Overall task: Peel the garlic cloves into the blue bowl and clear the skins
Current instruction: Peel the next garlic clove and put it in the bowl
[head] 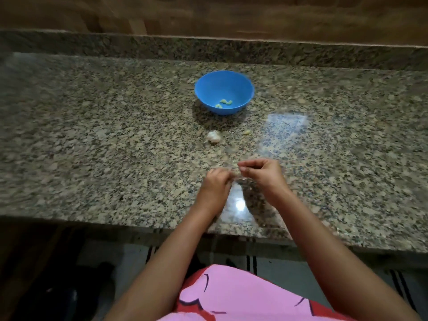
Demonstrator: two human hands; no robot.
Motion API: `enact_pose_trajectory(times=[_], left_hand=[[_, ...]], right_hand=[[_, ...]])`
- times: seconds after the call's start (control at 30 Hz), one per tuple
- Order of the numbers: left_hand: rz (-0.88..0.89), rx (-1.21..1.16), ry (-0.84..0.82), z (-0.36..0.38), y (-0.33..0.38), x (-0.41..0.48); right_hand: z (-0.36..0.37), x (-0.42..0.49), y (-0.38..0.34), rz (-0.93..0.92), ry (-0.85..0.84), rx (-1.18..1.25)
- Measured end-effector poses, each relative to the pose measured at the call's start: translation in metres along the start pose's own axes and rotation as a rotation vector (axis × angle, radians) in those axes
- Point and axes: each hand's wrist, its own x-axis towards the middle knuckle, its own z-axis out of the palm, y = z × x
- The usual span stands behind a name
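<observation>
Pink garment (pixel 231 295) with red patches and, seemingly, dark outlines.

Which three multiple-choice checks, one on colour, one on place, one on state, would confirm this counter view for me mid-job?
1. What colour is the bowl?
A) blue B) red C) white
2. Where is the white garlic piece?
A) inside the bowl B) on the granite counter, nearer the person than the bowl C) on the floor
3. How are the left hand and right hand?
A) flat on the counter B) one reaching into the bowl C) close together, fingers curled

Answers: 1 A, its wall is plainly blue. 2 B, it lies on bare granite in front of the bowl. 3 C, both have curled fingers that nearly meet; what they hold is too blurred to tell.
</observation>
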Motion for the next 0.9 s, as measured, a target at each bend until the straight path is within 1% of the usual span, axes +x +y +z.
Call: enact_pose_trajectory(times=[0.07, 0.17, 0.23, 0.33, 0.47, 0.53, 0.6, 0.7, 0.9], left_hand=[[-0.223, -0.212, 0.112, -0.024, -0.012, -0.006], [-0.493, -0.605, 0.345, -0.073, -0.045, -0.032], [-0.615, -0.801, 0.535, -0.107, -0.068, -0.055], [-0.689, -0.973, 0.813, -0.161, -0.107, -0.106], [-0.764, -1.038, 1.059, -0.221, -0.165, -0.181], [-0.811, -1.041, 1.149, -0.252, -0.204, -0.219], [-0.869, -1.025, 1.202, -0.275, -0.237, -0.252], [-0.959, -0.999, 1.266, -0.301, -0.284, -0.294], [-1.19, -1.012, 1.285, -0.324, -0.345, -0.332]], right_hand=[[0.027, -0.002, -0.006, 0.005, -0.076, 0.006], [0.087, -0.01, -0.015, 0.02, -0.221, -0.039], [0.132, -0.019, -0.021, 0.018, -0.328, -0.062], [0.221, -0.04, -0.021, 0.017, -0.516, -0.099], [0.341, -0.077, -0.007, -0.005, -0.75, -0.154], [0.406, -0.1, 0.007, -0.027, -0.823, -0.22], [0.457, -0.121, 0.023, -0.015, -0.885, -0.254], [0.525, -0.147, 0.048, 0.055, -0.958, -0.308], [0.606, -0.162, 0.08, 0.146, -0.98, -0.401]])
